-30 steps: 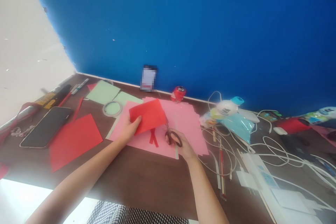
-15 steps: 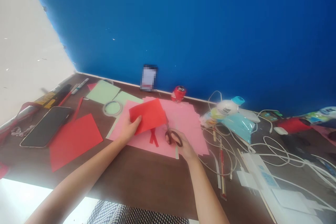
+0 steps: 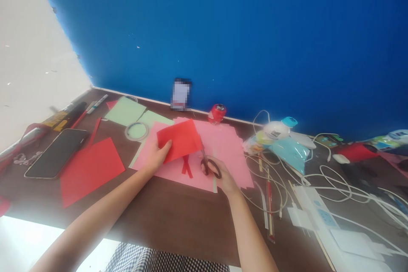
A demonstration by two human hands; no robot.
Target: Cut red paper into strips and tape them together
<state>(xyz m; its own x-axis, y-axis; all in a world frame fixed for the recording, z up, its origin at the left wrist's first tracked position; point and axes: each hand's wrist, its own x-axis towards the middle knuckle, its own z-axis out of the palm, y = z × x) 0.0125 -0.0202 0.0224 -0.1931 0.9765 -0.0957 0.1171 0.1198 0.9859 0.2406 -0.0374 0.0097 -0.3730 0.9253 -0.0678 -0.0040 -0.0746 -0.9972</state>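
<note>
Pinching red sheet (image 3: 181, 139) in left hand (image 3: 158, 155); gripping scissors (image 3: 205, 160) in right hand (image 3: 225, 176); barely moved since before; seemingly still cutting.

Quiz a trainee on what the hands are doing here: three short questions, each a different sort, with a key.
1. Multiple choice. What does the right hand hold?
A) a phone
B) scissors
C) a marker

2. True or false. The left hand grips a green sheet.

3. Fill in the missing word. The small red strips lie on sheets coloured ____.

Key
1. B: its fingers are at the dark handles.
2. False: it grips red paper.
3. pink
</note>
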